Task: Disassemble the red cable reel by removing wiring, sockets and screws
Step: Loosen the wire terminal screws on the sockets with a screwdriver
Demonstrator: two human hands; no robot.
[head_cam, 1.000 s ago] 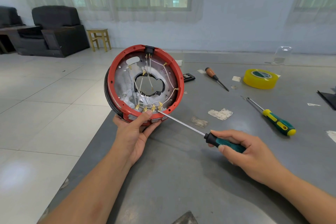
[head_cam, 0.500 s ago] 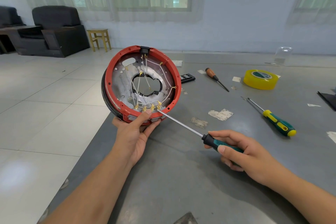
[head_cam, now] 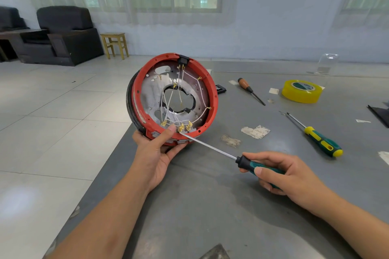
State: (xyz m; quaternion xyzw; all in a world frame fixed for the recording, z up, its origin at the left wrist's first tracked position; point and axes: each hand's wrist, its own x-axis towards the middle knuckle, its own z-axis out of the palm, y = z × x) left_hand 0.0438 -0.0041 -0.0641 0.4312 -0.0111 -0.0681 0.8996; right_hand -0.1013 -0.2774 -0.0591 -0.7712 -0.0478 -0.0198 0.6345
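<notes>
A: We have the red cable reel (head_cam: 212, 99) propped on edge at the near left corner of the grey tabletop (head_cam: 210, 206), its open side turned toward us. Our left hand (head_cam: 155, 153) cups it from below, the thumb laid up over the lower rim beside the brass terminals (head_cam: 182, 127).

B: And the inside?

A: We see a silvery plate with a ragged hole through the middle, thin white wires (head_cam: 168, 101) strung across it, and a black switch block (head_cam: 182, 59) seated in the top of the rim.

B: What about our right hand (head_cam: 280, 176)?

A: It grips the green and black handle of a screwdriver (head_cam: 212, 147), fingers wrapped round it. The steel shaft slants up and to the left, and its tip sits among the terminals at the bottom of the reel, just beside our left thumb. Whether the tip is actually seated in a screw head, we cannot tell; that spot is too small and crowded.

B: Anything else lying about?

A: On the tabletop to the right, well apart from the reel, we have a second screwdriver (head_cam: 315, 135) with a green and yellow handle, a smaller one with a wooden handle (head_cam: 250, 90) farther back, and a roll of yellow tape (head_cam: 302, 91). Scraps of pale paper (head_cam: 255, 132) are stuck between them.
</notes>
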